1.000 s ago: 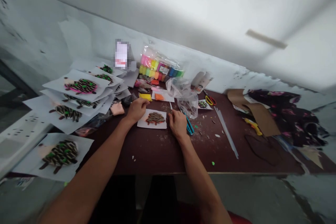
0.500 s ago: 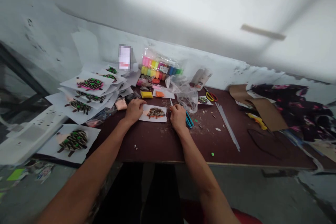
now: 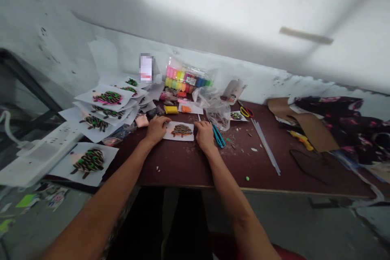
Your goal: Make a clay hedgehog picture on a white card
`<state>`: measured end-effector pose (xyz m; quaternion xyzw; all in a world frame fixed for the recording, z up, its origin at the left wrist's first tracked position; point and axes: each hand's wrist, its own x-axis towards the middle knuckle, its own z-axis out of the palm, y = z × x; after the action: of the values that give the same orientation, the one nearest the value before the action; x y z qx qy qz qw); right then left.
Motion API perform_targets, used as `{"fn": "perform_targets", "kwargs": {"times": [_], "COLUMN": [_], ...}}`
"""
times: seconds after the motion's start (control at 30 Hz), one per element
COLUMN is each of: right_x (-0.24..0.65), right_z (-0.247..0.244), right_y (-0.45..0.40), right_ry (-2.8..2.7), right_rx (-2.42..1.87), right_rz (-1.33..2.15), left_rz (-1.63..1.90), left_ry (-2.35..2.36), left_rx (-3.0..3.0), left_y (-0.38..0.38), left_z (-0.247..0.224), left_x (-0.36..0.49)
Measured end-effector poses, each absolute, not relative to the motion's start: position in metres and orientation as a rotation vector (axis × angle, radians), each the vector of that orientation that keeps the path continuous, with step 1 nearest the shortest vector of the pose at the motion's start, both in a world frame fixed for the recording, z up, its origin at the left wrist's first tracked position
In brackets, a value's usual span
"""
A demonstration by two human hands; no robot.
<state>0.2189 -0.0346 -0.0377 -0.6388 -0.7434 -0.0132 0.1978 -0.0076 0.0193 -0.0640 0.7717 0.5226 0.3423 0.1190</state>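
Note:
A white paper card [image 3: 178, 137] with a hedgehog figure [image 3: 182, 130] lies on the dark brown table. The hedgehog has dark spines, an orange body edge and a pale face. At the card's left edge my left hand [image 3: 155, 131] grips with bent fingers. My right hand [image 3: 204, 134] is closed at the right edge, its fingertips on the paper's corner. Teal-handled scissors or a similar tool [image 3: 218, 136] lies just right of my right hand. Peach clay [image 3: 141, 120] sits left of my left hand, and a yellow clay block [image 3: 171, 109] lies behind the card.
Finished hedgehog sheets [image 3: 108, 96] are stacked at the left, above a white power strip [image 3: 45, 150]. Against the wall stand a pack of coloured clay [image 3: 187, 78] and a bottle [image 3: 234, 91]. Yellow-red scissors [image 3: 246, 111], clear glue sticks [image 3: 265, 146] and a yellow glue gun [image 3: 301, 140] lie rightward.
My right hand has shifted slightly left against the card, showing more of the teal tool. The whole view has turned a little. Otherwise the card and my left hand stay in place.

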Motion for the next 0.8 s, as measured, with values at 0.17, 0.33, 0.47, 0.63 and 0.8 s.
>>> {"fn": "perform_targets", "kwargs": {"times": [0.17,0.33,0.47,0.63,0.8], "right_x": [0.2174,0.2149,0.2146,0.2166,0.2183], "right_z": [-0.0376,-0.0334,-0.0331,-0.0368,-0.0389], "right_y": [-0.0348,-0.0380,-0.0390,-0.0375,-0.0357], "right_ry": [-2.145,-2.176,-2.183,-2.122,-2.052], "right_rx": [-1.720,-1.763,-1.766,-1.733,-1.644], "right_rz": [0.025,0.030,0.039,-0.002,-0.070], "left_rz": [1.015,1.017,0.999,0.994,1.033], "left_ry": [1.516,1.497,1.508,1.505,1.471], "left_rx": [2.231,2.197,2.191,2.191,2.213], "left_y": [0.0183,0.0183,0.0177,0.0161,0.0189], "left_z": [-0.0665,-0.0682,-0.0683,-0.0658,-0.0649], "left_x": [-0.0069,-0.0065,-0.0064,-0.0058,-0.0045]}}
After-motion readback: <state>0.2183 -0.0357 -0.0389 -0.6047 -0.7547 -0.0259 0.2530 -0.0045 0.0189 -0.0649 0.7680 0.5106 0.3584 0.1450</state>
